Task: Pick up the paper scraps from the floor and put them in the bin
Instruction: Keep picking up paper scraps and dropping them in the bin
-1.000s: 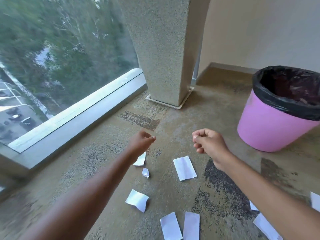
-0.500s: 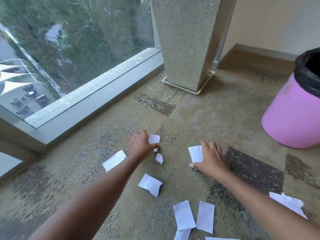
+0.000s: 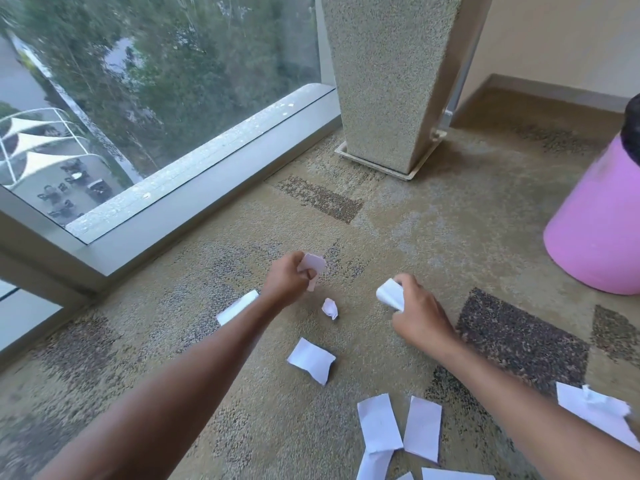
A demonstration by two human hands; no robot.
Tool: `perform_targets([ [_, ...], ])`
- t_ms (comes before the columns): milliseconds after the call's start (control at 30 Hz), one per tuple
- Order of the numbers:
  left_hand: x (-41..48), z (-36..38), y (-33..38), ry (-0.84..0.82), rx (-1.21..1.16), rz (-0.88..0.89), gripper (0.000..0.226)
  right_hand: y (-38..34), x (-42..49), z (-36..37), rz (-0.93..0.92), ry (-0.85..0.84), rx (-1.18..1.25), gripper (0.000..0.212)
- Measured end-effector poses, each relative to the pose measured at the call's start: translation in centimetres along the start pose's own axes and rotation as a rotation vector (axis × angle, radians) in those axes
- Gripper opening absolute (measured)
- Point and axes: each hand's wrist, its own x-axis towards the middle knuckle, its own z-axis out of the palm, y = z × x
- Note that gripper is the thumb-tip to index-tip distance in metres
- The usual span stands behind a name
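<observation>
My left hand is closed around a white paper scrap just above the carpet. My right hand grips another white scrap, curled in its fingers. Several more scraps lie on the carpet: a small crumpled ball between my hands, a flat strip under my left wrist, a bent piece nearer me, and two long pieces at the bottom. The pink bin with a black liner stands at the right edge, partly cut off.
A speckled concrete pillar rises ahead on a metal base. A glass wall with a grey sill runs along the left. More paper lies by my right forearm. A beige wall with a skirting board closes the far right.
Both hands went down to the carpet, pressed on a scrap each, and have now closed on those scraps and lifted them slightly. The view has dropped and swung left, pushing the bin toward the edge.
</observation>
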Motion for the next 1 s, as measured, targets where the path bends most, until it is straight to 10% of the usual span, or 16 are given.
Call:
perform_targets([
  [333, -2.7, -6.7, -5.9, -0.023, 0.263, -0.023, 0.020, -6.1, -0.1, 1.9, -0.132, -0.044, 0.124, 0.022],
  [700, -6.1, -6.2, -9.3, 0.065, 0.554, -0.059, 0.032, -8.4, -0.1, 6.7, -0.258, -0.041, -0.071, 0.036],
  [1000, -5.8, -6.8, -8.4, 0.016, 0.302, -0.092, 0.017, -7.9, -0.3, 5.9, -0.190, -0.094, 0.035, 0.027],
])
